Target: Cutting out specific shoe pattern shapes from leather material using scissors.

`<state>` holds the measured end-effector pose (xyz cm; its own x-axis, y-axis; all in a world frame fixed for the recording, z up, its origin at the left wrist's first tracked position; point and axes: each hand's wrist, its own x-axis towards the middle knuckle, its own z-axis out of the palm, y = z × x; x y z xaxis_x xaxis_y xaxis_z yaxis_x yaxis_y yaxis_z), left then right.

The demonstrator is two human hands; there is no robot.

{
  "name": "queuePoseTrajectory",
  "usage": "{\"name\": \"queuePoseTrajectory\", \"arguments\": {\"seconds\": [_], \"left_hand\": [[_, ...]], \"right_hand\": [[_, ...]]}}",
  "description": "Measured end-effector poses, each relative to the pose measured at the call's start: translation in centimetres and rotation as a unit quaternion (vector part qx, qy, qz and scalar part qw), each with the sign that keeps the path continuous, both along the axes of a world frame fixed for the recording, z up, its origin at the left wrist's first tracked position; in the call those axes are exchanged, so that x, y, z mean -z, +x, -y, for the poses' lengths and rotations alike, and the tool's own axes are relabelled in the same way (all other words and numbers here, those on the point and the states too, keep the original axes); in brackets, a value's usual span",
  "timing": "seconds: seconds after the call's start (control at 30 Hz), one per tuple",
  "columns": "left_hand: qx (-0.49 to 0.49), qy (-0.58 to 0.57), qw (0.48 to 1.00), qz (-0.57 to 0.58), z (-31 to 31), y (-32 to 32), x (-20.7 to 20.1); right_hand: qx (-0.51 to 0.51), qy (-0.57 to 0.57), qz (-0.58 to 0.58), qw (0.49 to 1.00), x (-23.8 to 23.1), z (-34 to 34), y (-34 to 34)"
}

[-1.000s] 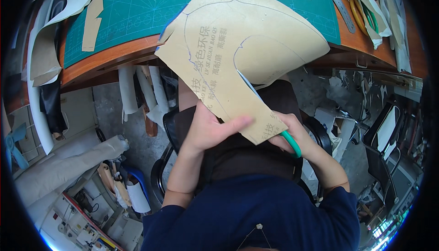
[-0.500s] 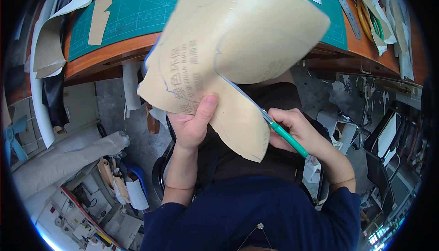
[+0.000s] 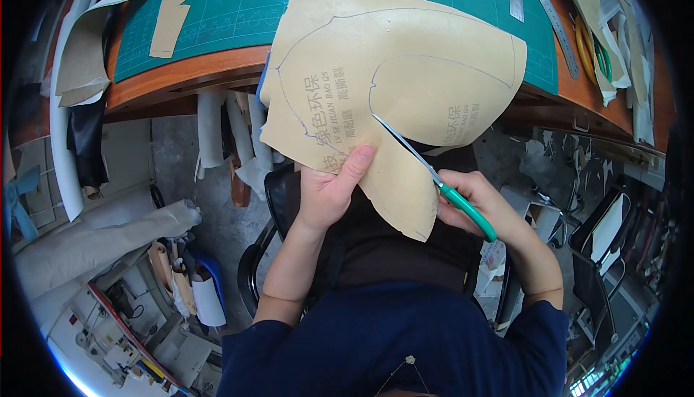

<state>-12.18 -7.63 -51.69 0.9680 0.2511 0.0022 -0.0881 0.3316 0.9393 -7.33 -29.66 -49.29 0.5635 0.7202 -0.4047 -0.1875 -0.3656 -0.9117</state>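
A large tan sheet (image 3: pixel 412 43) with a drawn blue outline and dark print is held up in front of me, its far part over the table edge. My left hand (image 3: pixel 334 191) pinches its lower edge, thumb on top and fingers hidden underneath. My right hand (image 3: pixel 473 202) grips green-handled scissors (image 3: pixel 463 209). Their blades lie along a cut in the sheet, with the tip at the drawn line near the middle. A pointed flap of the sheet (image 3: pixel 405 198) hangs between my two hands, below the blades.
A green cutting mat (image 3: pixel 224 14) covers the wooden table (image 3: pixel 195 72). On it lie a small tan pattern piece (image 3: pixel 172 25) and metal rulers (image 3: pixel 546 18). More scissors (image 3: pixel 584 46) lie at the right, by scraps. Rolls of material (image 3: pixel 108 245) stand at left; a black chair (image 3: pixel 600 274) is at right.
The sheet has tipped flatter, showing more of its drawn outline. Both hands and the scissors have shifted slightly right, with the scissors still in the cut.
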Motion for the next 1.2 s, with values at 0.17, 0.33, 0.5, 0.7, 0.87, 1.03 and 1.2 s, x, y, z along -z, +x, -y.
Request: {"name": "queuePoseTrajectory", "arguments": {"seconds": [0.17, 0.33, 0.5, 0.7, 0.87, 1.03, 1.2], "left_hand": [[-0.037, -0.06, 0.997, -0.012, 1.8, -0.1, 0.3], [-0.034, -0.07, 0.997, -0.017, 2.5, -0.3, 0.4], [-0.021, -0.081, 0.996, -0.03, 1.9, -0.3, 0.6], [-0.049, -0.033, 0.997, -0.047, 0.4, 0.7, 0.0], [-0.051, 0.02, 0.998, -0.017, 1.6, 0.2, 0.2], [-0.084, 0.035, 0.996, -0.007, 2.4, -0.1, 0.6], [-0.083, 0.015, 0.996, -0.02, 3.6, -0.4, 0.7]], "right_hand": [[0.027, 0.016, -0.035, 0.999, 0.5, -0.1, -1.0], [0.034, 0.011, -0.055, 0.998, 0.1, -0.8, -1.1], [0.043, 0.022, -0.052, 0.997, 0.4, -0.7, -1.5], [0.033, -0.003, -0.065, 0.997, -0.6, 0.2, -1.1], [0.065, 0.045, -0.051, 0.996, -0.1, -0.3, -1.7], [0.065, 0.029, -0.134, 0.989, 0.0, -0.4, -2.4], [0.07, 0.036, -0.114, 0.99, -0.4, -0.6, -2.2]]}}
